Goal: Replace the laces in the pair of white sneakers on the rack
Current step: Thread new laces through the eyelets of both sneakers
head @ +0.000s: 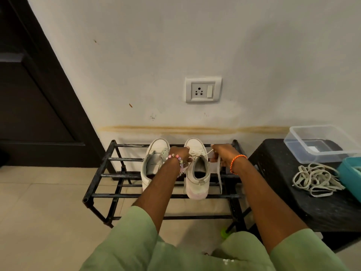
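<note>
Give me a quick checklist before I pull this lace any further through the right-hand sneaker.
1. Right-hand sneaker sits flat on the rack: ok.
2. Left hand steadies that sneaker at its lace area: ok, though its fingers are partly hidden.
3. Right hand pinches the lace beside the sneaker: ok.
4. Lace's free end hangs loose over the rack bars, not visibly snagged: ok.
5. Which eyelet the lace is passing through: cannot tell, the hands cover it.
6. Spare laces lie in a pile on the black stool, apparently within reach: ok.
</note>
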The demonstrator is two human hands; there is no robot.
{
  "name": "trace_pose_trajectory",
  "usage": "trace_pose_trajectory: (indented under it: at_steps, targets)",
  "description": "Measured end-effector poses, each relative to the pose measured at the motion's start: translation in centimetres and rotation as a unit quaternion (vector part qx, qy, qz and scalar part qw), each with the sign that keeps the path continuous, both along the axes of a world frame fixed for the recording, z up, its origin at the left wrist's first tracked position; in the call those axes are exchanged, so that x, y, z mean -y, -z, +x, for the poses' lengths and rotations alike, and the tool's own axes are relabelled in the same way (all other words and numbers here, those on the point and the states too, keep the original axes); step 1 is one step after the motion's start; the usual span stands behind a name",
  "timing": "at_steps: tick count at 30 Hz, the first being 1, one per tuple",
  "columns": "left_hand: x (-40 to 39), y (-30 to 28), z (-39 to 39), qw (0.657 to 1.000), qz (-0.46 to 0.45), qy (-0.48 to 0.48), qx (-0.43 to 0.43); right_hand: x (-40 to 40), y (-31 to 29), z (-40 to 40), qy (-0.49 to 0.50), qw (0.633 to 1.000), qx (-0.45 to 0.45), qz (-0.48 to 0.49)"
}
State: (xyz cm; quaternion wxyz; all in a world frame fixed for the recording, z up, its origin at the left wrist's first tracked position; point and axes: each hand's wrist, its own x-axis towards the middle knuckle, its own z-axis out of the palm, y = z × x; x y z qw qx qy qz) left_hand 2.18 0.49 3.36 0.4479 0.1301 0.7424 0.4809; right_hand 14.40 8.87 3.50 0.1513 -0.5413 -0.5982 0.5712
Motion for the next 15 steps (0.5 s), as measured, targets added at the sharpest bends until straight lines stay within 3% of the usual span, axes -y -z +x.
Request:
trace_pose_trajectory:
  at_steps: [7, 15]
  targets:
    - [-0.2, -8.4, -1.2, 0.997, 0.024, 0.066, -0.010, -0.9, -8.3, -0.3, -0.023, 0.998, -0.050, -0.010]
    - [0.6, -19.3, -0.5, 0.989, 0.081, 0.116, -0.053, -0.1, -18.5, -0.1, -0.066, 0.994, -0.019, 0.083]
